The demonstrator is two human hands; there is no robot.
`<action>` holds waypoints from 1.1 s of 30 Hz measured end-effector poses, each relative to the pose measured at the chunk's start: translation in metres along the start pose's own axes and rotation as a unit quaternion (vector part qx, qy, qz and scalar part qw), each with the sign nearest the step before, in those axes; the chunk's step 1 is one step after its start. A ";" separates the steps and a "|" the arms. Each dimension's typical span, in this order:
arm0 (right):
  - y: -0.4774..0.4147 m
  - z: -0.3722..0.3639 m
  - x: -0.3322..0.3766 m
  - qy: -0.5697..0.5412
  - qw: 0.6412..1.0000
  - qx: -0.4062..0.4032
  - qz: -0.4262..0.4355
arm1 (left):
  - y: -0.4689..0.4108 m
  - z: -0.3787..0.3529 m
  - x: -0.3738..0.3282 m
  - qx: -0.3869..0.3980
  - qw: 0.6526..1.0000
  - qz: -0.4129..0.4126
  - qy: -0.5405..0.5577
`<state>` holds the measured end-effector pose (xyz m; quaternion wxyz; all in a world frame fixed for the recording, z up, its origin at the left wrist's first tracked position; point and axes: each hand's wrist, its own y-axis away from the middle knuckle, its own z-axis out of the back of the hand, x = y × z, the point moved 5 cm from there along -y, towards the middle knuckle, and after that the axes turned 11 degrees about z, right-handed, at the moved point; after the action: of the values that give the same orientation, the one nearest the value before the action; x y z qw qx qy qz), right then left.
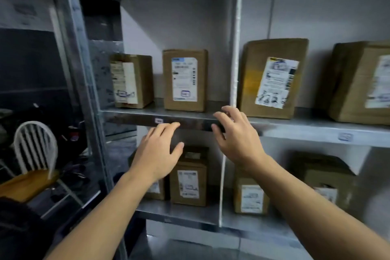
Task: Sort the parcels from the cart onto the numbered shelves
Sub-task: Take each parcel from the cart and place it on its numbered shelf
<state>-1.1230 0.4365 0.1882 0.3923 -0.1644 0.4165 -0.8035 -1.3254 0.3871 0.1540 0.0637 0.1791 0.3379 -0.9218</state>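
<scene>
Two bare forearms reach up from the bottom edge. The left hand (157, 150) is flat and empty, fingers straight, their tips at the front lip of the upper shelf (130, 115), just under a small white tag (158, 120); whether they touch the metal I cannot tell. The right hand (236, 135) is empty too, fingers spread and loosely bent before the same lip, beside the white post (235, 53). Behind the wrists a labelled lower box (187, 183) stands on the lower shelf (185, 211). On the upper shelf stand labelled cardboard parcels: a small parcel (132, 81), a taller parcel (185, 80) nearest the hands, and a large tilted parcel (272, 78) right of the post. A white-backed chair (33, 150) sits far left.
</scene>
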 end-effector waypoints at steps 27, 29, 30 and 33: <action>0.525 0.453 -0.195 0.372 0.756 0.279 -0.461 | 0.274 -0.213 -0.606 0.262 0.867 -0.380 0.186; 0.553 0.473 -0.205 0.376 0.739 0.284 -0.482 | 0.289 -0.225 -0.641 0.276 0.851 -0.402 0.193; 0.567 0.483 -0.212 0.380 0.729 0.284 -0.493 | 0.297 -0.232 -0.659 0.282 0.843 -0.414 0.197; 0.602 0.511 -0.238 0.391 0.700 0.279 -0.528 | 0.317 -0.255 -0.714 0.294 0.821 -0.443 0.208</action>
<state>-0.3723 0.1350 0.0287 -0.2661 0.0891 0.1342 -0.9504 -0.5137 0.3070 0.0494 -0.4786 0.2081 0.0989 -0.8473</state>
